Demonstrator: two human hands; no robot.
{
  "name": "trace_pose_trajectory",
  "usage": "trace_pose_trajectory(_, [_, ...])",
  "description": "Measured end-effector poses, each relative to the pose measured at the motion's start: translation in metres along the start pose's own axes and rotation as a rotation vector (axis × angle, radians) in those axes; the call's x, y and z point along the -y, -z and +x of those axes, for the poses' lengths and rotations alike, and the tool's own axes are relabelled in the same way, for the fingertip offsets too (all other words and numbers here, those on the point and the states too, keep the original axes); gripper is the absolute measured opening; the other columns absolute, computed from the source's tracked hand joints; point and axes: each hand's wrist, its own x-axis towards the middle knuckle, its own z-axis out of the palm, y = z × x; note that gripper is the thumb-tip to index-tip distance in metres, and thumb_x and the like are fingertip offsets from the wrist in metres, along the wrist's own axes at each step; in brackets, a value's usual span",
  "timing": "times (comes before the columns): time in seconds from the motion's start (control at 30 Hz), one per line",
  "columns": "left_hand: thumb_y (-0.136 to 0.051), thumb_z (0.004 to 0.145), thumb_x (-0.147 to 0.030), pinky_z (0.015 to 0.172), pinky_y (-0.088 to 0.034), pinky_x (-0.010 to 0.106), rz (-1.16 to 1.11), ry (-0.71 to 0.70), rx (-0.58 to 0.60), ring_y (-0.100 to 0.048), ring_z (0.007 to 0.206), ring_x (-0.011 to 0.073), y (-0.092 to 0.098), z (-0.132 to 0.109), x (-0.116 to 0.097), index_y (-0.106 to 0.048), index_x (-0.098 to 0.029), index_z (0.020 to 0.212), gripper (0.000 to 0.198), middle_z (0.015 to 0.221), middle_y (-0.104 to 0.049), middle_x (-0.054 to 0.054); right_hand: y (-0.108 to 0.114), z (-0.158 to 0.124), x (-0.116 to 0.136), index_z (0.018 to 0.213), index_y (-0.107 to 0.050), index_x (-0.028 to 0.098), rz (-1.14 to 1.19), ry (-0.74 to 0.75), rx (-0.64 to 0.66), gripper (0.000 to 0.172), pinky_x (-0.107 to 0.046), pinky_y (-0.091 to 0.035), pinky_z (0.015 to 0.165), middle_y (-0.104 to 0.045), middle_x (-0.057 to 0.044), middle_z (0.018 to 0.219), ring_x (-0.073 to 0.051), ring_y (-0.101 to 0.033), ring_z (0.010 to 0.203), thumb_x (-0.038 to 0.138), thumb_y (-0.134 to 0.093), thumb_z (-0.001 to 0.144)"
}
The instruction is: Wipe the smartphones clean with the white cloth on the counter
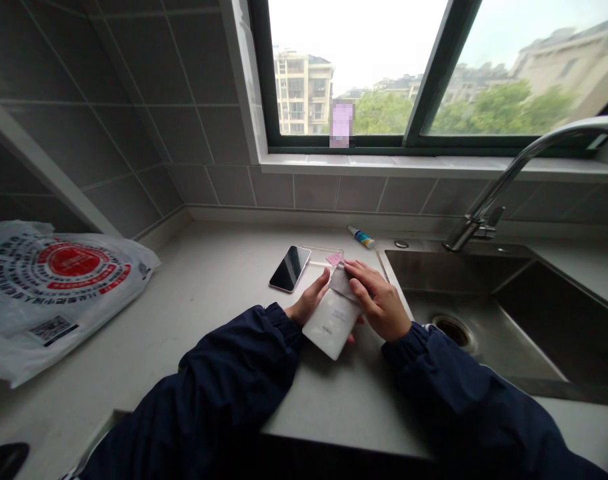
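Note:
My left hand [310, 301] grips a flat white device [329, 327] with small dark lettering on its face, shaped like a phone or a power bank. Its fingers wrap underneath and partly show at the far side. A small grey cloth [341, 283] lies over the device's upper end. With bent fingers, my right hand [378, 300] presses that cloth against the surface. Just left of my hands, a dark-screened phone [290, 269] lies face up on the counter. A small pink piece [334, 259] rests beyond the device, beside a clear, thin-edged sheet or case partly hidden.
A small white, blue and yellow tube [361, 237] lies by the sink's corner. To the right is a steel sink [447, 280] with a curved faucet [504, 177]. A printed white plastic bag [69, 287] sits on the counter [204, 280] at left. A window stands behind.

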Motion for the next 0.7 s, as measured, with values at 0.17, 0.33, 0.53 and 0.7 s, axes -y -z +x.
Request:
trace_pose_trajectory(0.17, [-0.02,0.101,-0.068,0.082,-0.055,0.045,0.0,0.017,-0.058,-0.074,0.079,0.0322,-0.0014,0.0004,0.0003,-0.046,-0.008,0.152,0.083,0.097,-0.076,0.019,0.0007,0.0002,0.0006,0.139,-0.066,0.02,-0.02,0.043,0.02,0.045,-0.052,-0.041,0.121,-0.062,-0.012,0.147,-0.029,-0.052,0.143,0.041,-0.045,0.104])
trace_pose_trajectory(0.33, [-0.017,0.102,-0.066,0.081,-0.057,0.046,-0.015,0.016,-0.094,-0.075,0.08,0.0323,-0.0051,0.0005,0.0,-0.045,-0.01,0.152,0.08,0.095,-0.076,0.018,-0.0019,-0.0009,-0.0009,0.14,-0.065,0.019,-0.009,-0.017,0.006,0.046,-0.05,-0.045,0.118,-0.062,-0.013,0.147,-0.028,-0.057,0.138,0.04,-0.047,0.103])
trace_pose_trajectory(0.53, [-0.032,0.1,-0.066,0.075,-0.059,0.049,-0.059,-0.075,0.003,-0.075,0.09,0.0358,-0.0002,0.0019,0.0033,-0.042,-0.017,0.154,0.074,0.112,-0.074,0.02,-0.0002,0.0011,0.0012,0.124,-0.075,0.021,0.079,-0.187,-0.113,0.041,-0.048,-0.054,0.108,-0.075,-0.011,0.127,-0.03,-0.07,0.121,0.044,-0.051,0.101])
trace_pose_trajectory(0.7, [-0.024,0.099,-0.069,0.077,-0.058,0.056,-0.098,-0.101,-0.064,-0.074,0.093,0.0397,0.0027,0.0029,0.0033,-0.047,-0.008,0.15,0.083,0.11,-0.073,0.025,0.0003,0.002,0.0019,0.124,-0.076,0.022,0.145,-0.268,-0.148,0.041,-0.048,-0.056,0.104,-0.077,-0.009,0.125,-0.031,-0.072,0.118,0.046,-0.053,0.1])
